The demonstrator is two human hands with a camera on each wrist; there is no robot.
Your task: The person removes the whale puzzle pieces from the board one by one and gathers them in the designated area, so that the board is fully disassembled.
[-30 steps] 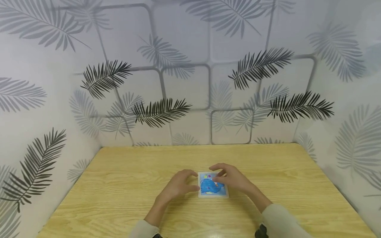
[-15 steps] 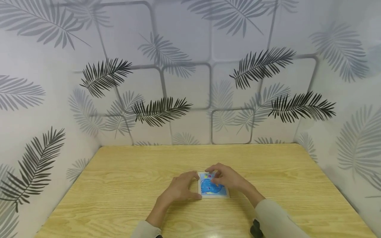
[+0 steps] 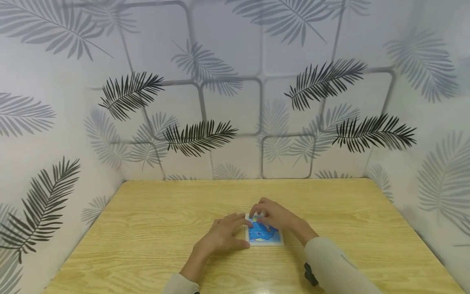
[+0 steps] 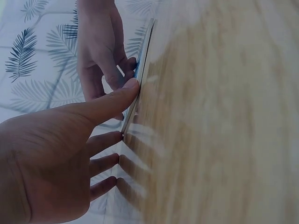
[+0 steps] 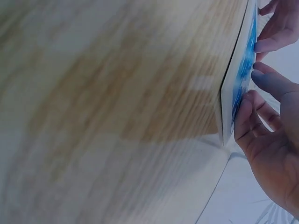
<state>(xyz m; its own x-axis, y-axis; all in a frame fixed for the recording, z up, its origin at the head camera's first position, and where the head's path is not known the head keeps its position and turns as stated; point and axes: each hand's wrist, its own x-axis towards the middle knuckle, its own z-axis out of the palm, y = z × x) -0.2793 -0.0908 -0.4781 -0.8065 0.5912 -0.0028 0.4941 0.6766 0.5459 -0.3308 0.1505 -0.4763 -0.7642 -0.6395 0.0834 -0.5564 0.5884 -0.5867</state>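
A thin picture board (image 3: 265,236) with a blue whale (image 3: 260,232) printed on it lies face up on the wood-grained bench (image 3: 176,220), at about six o'clock from the middle of the head view. The work looks to be at an early stage: both hands have reached the board, but it rests whole on the bench, and no part of it plainly stands lifted clear of the rest.

The left hand (image 3: 223,234) sits at the board's nine o'clock side. Its grip is loose: the thumb touches the edge near the seven o'clock corner and a forefinger reaches onto the face near ten o'clock, while the other fingers spread toward the bench. This seems to be a steadying touch, and that part of the job appears settled.

The right hand (image 3: 276,215) comes over the board from two o'clock, fingers bent and fingertips at the face, close above the whale. In the right wrist view a gap shows between thumb and forefinger, both near the printed side; whether this grip pinches anything, I cannot tell.

What seems left is whatever the right fingertips are working at on that upper part; nothing shows it finished.
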